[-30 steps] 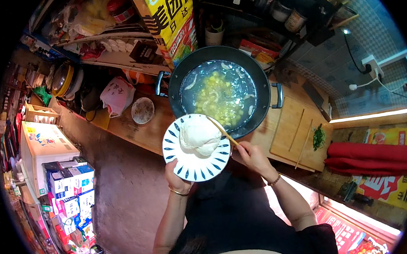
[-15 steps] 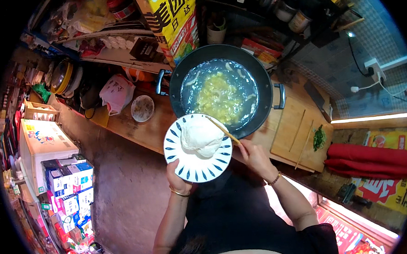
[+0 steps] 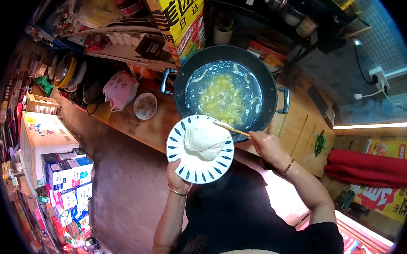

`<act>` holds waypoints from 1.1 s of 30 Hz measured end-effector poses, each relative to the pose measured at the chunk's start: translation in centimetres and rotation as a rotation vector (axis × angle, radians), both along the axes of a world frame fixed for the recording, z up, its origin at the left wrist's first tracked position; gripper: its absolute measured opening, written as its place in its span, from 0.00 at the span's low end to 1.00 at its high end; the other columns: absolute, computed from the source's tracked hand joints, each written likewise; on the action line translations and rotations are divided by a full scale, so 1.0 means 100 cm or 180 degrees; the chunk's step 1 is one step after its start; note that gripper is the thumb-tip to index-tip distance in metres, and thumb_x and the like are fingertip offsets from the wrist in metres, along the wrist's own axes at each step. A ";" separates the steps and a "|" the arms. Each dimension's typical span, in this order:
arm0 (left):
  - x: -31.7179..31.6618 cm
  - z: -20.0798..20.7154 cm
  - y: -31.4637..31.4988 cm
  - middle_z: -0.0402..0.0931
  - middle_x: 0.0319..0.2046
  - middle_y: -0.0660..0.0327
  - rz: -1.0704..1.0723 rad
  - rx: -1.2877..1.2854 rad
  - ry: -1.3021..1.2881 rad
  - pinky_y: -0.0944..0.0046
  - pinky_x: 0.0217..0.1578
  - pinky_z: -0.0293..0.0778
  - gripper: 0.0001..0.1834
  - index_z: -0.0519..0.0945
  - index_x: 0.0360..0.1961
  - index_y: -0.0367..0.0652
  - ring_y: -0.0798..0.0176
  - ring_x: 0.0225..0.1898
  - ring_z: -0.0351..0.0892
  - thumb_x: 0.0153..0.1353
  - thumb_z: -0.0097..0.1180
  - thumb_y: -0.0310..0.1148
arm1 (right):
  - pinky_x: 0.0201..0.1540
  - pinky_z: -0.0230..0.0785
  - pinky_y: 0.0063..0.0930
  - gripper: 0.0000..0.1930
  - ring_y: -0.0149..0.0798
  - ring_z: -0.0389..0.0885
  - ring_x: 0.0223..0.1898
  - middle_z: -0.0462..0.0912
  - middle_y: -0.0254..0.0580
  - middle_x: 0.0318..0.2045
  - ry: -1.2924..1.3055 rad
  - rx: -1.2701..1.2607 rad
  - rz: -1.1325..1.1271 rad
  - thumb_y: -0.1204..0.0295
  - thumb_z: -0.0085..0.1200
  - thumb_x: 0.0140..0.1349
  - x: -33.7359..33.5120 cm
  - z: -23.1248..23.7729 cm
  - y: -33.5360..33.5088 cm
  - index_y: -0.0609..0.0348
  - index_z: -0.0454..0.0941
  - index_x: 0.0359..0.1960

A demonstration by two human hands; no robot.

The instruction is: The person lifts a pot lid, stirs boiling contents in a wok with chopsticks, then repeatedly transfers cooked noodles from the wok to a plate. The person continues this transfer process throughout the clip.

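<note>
Fingers of my left hand (image 3: 177, 177) are curled up under the near rim of a white plate with blue dashes (image 3: 194, 170), grasping it from below so that it sits tilted over the bench's front edge. On the plate lies a pale lump of dough (image 3: 206, 138), heaped toward the far rim, and that far rim overlaps the near edge of the black wok (image 3: 267, 85). My right hand (image 3: 269, 147) is clenched around wooden chopsticks (image 3: 231, 128) at their near end; their tips reach leftward and touch the dough's right side.

Inside the wok, watery broth holds a yellow mass in the middle (image 3: 221, 96) with pale strips around it. The wok has a handle at each side and fills most of the wooden bench (image 3: 144, 127) from front to back. To its left, the bench has a bare strip, then a small round dish (image 3: 145, 105) and a pink-printed plastic bag (image 3: 119, 88) toward the back. To the wok's right, a wooden cutting board (image 3: 299, 132) runs to the bench's right end, with chopped greens (image 3: 321, 143) near its far corner. Open floor lies to my left, below the bench's front edge, beside stacked cartons (image 3: 67, 178).
</note>
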State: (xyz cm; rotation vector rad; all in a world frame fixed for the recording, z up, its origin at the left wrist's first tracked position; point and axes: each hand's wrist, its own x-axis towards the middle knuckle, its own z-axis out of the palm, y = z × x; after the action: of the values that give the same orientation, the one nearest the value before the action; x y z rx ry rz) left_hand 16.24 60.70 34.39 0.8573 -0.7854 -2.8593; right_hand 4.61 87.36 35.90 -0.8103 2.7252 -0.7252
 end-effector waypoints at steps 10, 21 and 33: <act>0.000 0.005 0.000 0.67 0.53 0.51 -0.0060 -0.0028 0.0079 0.56 0.56 0.62 0.32 0.60 0.58 0.34 0.51 0.55 0.67 0.50 0.45 0.34 | 0.25 0.68 0.42 0.07 0.51 0.76 0.26 0.75 0.46 0.26 0.0225 0.0214 0.0559 0.72 0.47 0.58 -0.041 -0.001 0.014 0.56 0.71 0.38; -0.003 0.015 0.015 0.68 0.52 0.52 0.0373 -0.0121 -0.0364 0.57 0.54 0.64 0.30 0.62 0.56 0.34 0.53 0.53 0.69 0.51 0.45 0.36 | 0.29 0.72 0.42 0.06 0.50 0.80 0.26 0.79 0.53 0.24 0.0115 0.1483 0.0286 0.74 0.46 0.52 -0.075 -0.025 -0.015 0.61 0.76 0.25; 0.007 -0.001 0.021 0.67 0.53 0.52 0.0317 -0.0228 -0.0195 0.57 0.55 0.63 0.29 0.62 0.57 0.34 0.52 0.53 0.68 0.53 0.43 0.37 | 0.28 0.66 0.37 0.12 0.50 0.75 0.23 0.76 0.53 0.21 -0.1614 -0.0919 -0.0760 0.68 0.44 0.63 0.040 0.009 -0.031 0.65 0.75 0.32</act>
State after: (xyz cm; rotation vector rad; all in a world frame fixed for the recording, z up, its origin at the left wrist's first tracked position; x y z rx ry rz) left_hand 16.99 62.81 34.28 0.9509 -0.8214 -2.7133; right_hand 8.61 84.24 36.79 -0.2874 2.3009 -1.2060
